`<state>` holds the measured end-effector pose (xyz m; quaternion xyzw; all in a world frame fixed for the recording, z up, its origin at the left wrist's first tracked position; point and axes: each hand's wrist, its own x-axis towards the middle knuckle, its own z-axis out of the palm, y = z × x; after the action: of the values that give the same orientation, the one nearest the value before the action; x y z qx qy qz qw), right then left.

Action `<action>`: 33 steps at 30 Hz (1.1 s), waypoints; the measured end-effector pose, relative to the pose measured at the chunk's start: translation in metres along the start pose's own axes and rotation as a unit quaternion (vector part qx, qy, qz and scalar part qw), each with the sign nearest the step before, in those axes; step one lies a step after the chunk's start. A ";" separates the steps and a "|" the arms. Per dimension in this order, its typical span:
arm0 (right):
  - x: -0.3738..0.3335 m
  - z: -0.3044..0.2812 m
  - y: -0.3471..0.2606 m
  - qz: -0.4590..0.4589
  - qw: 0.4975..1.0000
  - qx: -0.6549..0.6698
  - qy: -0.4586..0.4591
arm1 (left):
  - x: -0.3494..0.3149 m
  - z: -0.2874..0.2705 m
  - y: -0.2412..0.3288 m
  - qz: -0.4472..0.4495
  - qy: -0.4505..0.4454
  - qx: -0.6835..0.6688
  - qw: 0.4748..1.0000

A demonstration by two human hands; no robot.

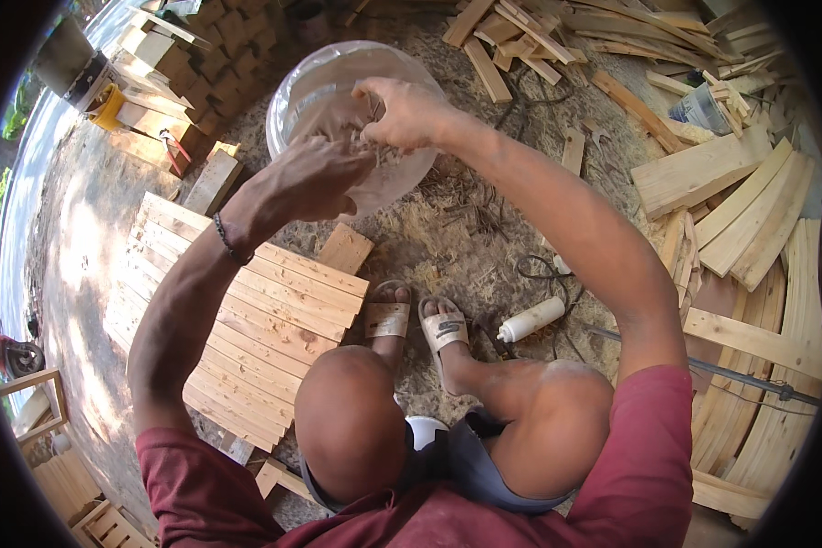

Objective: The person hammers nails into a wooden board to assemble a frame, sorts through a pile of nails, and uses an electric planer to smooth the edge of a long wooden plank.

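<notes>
Both hands are raised over a round translucent plastic tub (288,82) at the top centre. My right hand (411,114) has curled fingers and holds a few thin, dark pieces that look like nails (374,108). My left hand (324,173), with a dark braided bracelet at the wrist, meets it from the lower left. Its fingers are drawn together at the right hand's fingertips; what they hold, if anything, is hidden. More thin nails (489,215) seem to lie on the ground right of the tub.
A slatted wooden panel (247,320) lies left of my feet. A white squeeze bottle (532,320) and dark cords rest at right. Wood offcuts (703,173) are heaped at far right, around a grey bucket (699,108). Red-handled pliers (172,151) lean near stacked blocks at upper left.
</notes>
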<state>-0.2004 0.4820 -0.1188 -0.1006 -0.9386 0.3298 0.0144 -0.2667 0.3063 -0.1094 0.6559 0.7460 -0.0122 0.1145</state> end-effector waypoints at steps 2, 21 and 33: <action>-0.005 -0.021 -0.005 -0.011 0.998 0.053 -0.029 | 0.004 0.007 -0.009 0.021 0.024 0.004 0.999; -0.158 0.201 0.337 0.373 0.917 -0.097 0.103 | -0.042 0.066 -0.092 -0.135 -0.001 0.023 0.991; -0.150 0.228 0.332 0.296 0.944 0.011 0.143 | 0.008 0.125 -0.029 -0.125 0.332 0.097 0.930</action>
<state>-0.0155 0.5649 -0.4976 -0.4202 -0.8507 0.3116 0.0512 -0.2770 0.2890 -0.2361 0.5324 0.8123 0.1195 -0.2062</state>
